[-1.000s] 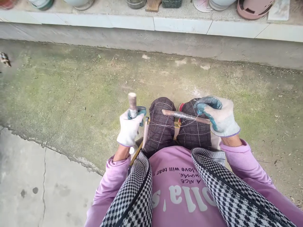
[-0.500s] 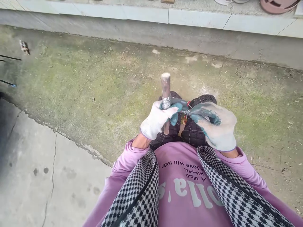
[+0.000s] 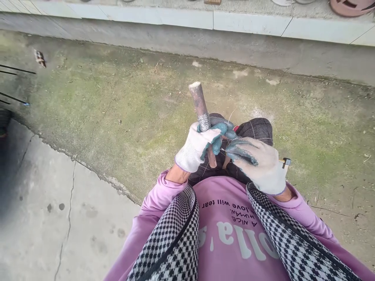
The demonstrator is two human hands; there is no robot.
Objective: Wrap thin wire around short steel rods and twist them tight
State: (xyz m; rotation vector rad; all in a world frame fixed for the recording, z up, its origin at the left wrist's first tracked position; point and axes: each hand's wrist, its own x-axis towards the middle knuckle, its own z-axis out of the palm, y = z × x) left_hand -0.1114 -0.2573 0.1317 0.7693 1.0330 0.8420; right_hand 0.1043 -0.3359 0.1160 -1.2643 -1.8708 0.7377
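My left hand [image 3: 200,146], in a white work glove with teal-coated fingers, is closed round a brown rod [image 3: 198,99] with a pale end. Thin silver wire [image 3: 204,121] is wound in several turns round the rod just above my fingers. My right hand [image 3: 252,158], gloved alike, is beside the left with its fingers pinched together near a thin wire strand. A loose end of wire [image 3: 231,115] curves up between the hands. What lies inside the right fingers is mostly hidden. A small hammer-like head [image 3: 286,160] shows past the right glove, its handle mostly covered.
My knees in dark checked cloth [image 3: 258,128] are under the hands. Mossy ground [image 3: 117,117] meets a concrete slab [image 3: 38,203] at left. A tiled ledge [image 3: 181,17] runs across the far side, with a pink basket-like object [image 3: 351,8] on it. Thin black rods [image 3: 17,69] lie at left.
The rod's upper end has tilted to the left. My right hand has moved a little left and down, uncovering the hammer-like head. A loose wire end now shows above the hands.
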